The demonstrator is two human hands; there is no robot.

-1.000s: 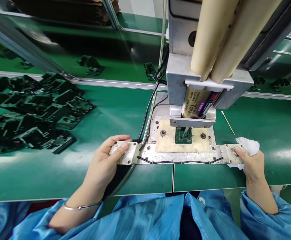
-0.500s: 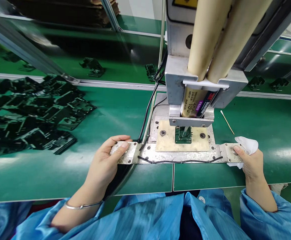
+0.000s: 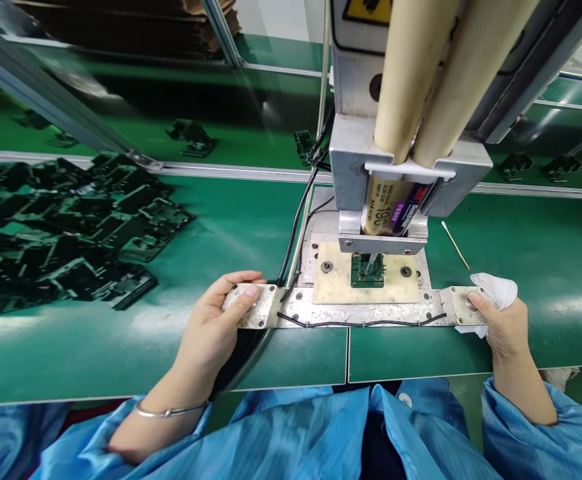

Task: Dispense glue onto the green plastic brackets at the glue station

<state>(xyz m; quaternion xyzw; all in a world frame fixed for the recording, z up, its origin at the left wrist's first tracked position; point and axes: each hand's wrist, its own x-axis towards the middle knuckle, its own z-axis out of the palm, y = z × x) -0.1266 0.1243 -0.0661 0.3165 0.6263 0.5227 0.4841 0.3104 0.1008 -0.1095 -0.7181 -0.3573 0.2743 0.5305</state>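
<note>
My left hand (image 3: 209,328) is closed around the left metal button block (image 3: 267,310) of the machine's base, thumb lying on its top. Around the right button block (image 3: 457,308) my right hand (image 3: 509,328) is closed too, its thumb on the round button. A crumpled white wipe (image 3: 499,291) is pinched in that same hand, against the block. Between the hands, a small green circuit board (image 3: 361,277) sits on a cream fixture plate (image 3: 401,292). Directly above it is the dispenser's gold and black glue cartridge (image 3: 389,208), with a clear nozzle reaching down to the board.
A pile of dark green circuit boards (image 3: 65,233) covers the left of the green bench. A cotton swab (image 3: 455,245) lies right of the machine. Black cables (image 3: 301,213) run along its left side. Behind a metal rail, several board assemblies (image 3: 191,137) stand apart.
Both hands keep their grip on the button blocks. Only a slight shift of the whole view shows; the board and dispenser look the same.
</note>
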